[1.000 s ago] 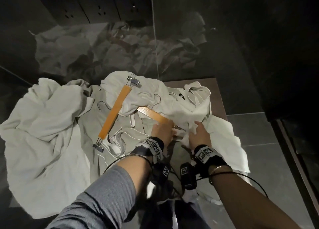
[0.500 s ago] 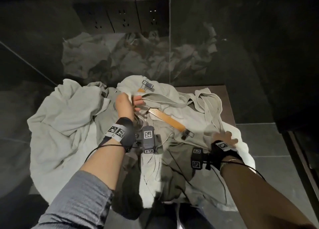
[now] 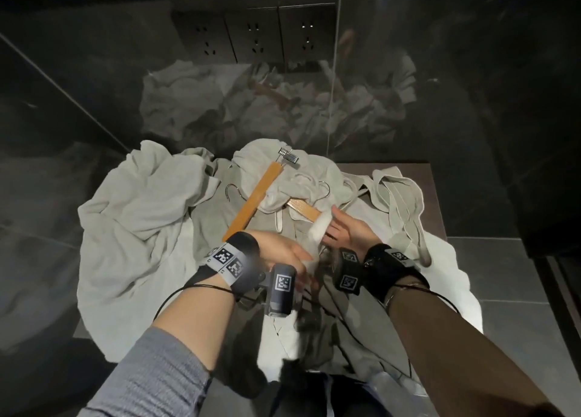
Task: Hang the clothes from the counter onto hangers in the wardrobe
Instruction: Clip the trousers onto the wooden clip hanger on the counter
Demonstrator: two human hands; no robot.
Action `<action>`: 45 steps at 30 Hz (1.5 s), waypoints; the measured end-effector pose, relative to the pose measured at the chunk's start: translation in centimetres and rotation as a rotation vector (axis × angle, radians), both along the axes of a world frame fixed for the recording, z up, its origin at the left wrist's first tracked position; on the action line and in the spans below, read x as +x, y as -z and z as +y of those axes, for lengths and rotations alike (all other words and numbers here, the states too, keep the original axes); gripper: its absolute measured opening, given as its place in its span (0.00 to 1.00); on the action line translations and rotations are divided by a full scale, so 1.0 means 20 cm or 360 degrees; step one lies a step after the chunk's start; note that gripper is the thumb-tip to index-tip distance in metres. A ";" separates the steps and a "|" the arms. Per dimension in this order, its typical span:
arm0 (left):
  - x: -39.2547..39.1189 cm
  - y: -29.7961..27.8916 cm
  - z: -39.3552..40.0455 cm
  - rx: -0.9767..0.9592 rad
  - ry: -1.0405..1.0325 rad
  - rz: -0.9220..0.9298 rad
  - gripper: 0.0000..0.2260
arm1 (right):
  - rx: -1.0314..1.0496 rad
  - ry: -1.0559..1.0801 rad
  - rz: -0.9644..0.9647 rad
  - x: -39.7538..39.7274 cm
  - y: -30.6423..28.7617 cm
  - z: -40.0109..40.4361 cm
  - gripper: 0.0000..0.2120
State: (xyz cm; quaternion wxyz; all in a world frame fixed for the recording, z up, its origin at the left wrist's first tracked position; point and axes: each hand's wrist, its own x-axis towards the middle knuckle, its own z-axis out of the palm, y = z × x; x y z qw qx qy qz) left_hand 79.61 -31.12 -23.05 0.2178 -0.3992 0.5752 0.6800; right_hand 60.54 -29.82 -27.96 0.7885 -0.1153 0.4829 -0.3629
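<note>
A heap of pale grey-green clothes [image 3: 147, 215] covers the counter [image 3: 405, 173]. On top lies a wooden clip hanger [image 3: 256, 198], its metal clip [image 3: 288, 156] at the far end. A second wooden hanger [image 3: 304, 210] is half buried under a fold. My left hand [image 3: 279, 251] is over the near middle of the heap and grips the lower end of a blurred white cloth strip [image 3: 319, 231]. To its right, my right hand [image 3: 347, 232] is palm up with straight fingers, and the strip's upper end crosses them.
A glossy dark wall with a row of sockets [image 3: 254, 38] rises behind the counter and mirrors the heap. Grey floor tiles [image 3: 515, 275] lie to the right. Cloth hangs over the counter's near edge.
My left hand came back from the far hanger to the near middle and now grips the white strip. My right hand moved up and left to meet it. The view tilted upward.
</note>
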 end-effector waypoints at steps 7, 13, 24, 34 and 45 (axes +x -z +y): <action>0.04 0.08 -0.13 -0.0204 -0.0975 -0.0104 0.12 | -0.0478 -0.0296 0.0508 0.14 -0.08 -0.06 0.09; -0.05 0.11 -0.26 -0.0221 -0.0946 -0.0259 0.25 | -0.0955 -0.1538 0.1279 0.30 -0.02 -0.03 0.08; -0.13 0.02 -0.36 -0.0198 -0.0056 -0.0114 0.09 | 0.0092 0.0367 -0.0024 0.01 -0.01 -0.16 0.22; -0.02 0.26 -0.30 -0.0251 0.0039 -0.0743 0.09 | -0.0094 0.1145 0.0124 -0.24 -0.17 -0.31 0.17; 0.16 0.19 -0.40 -0.0105 -0.1836 -0.0249 0.12 | -0.0466 0.0860 0.0643 -0.18 -0.29 -0.33 0.16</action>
